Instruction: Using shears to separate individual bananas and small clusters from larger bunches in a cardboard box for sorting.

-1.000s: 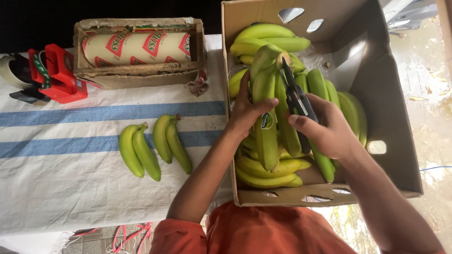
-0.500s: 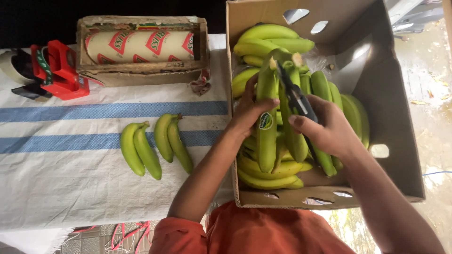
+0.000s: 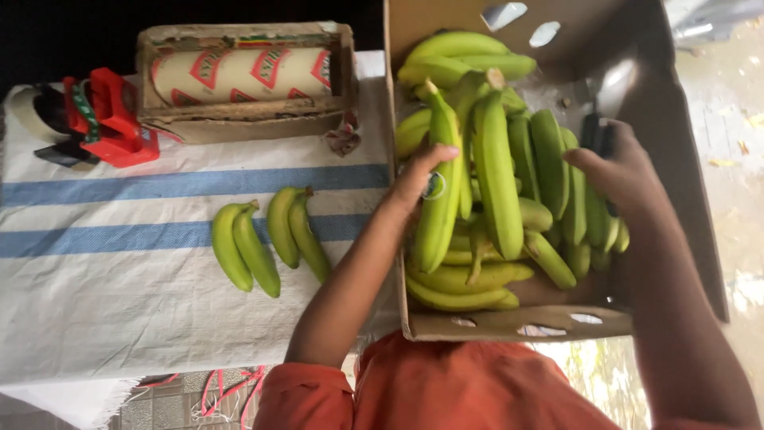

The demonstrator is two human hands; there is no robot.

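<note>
A cardboard box [image 3: 684,239] holds several green bananas. My left hand [image 3: 420,177] grips a green banana bunch [image 3: 469,183] lifted a little above the pile, thumb across a small round sticker. My right hand [image 3: 621,171] is over the right side of the pile, closed around a dark hand tool [image 3: 594,134] whose tip is hidden behind my fingers. More loose green bananas [image 3: 461,279] lie under the held bunch.
On the white cloth with blue stripes [image 3: 103,239] lie two small pairs of green bananas [image 3: 267,235]. Behind them sits a shallow carton with a printed roll [image 3: 239,76], and a red tape dispenser [image 3: 107,119] stands at the far left.
My right hand with the dark tool has drawn away from the stems of the bunch to the right side of the box. My left hand keeps hold of the bunch.
</note>
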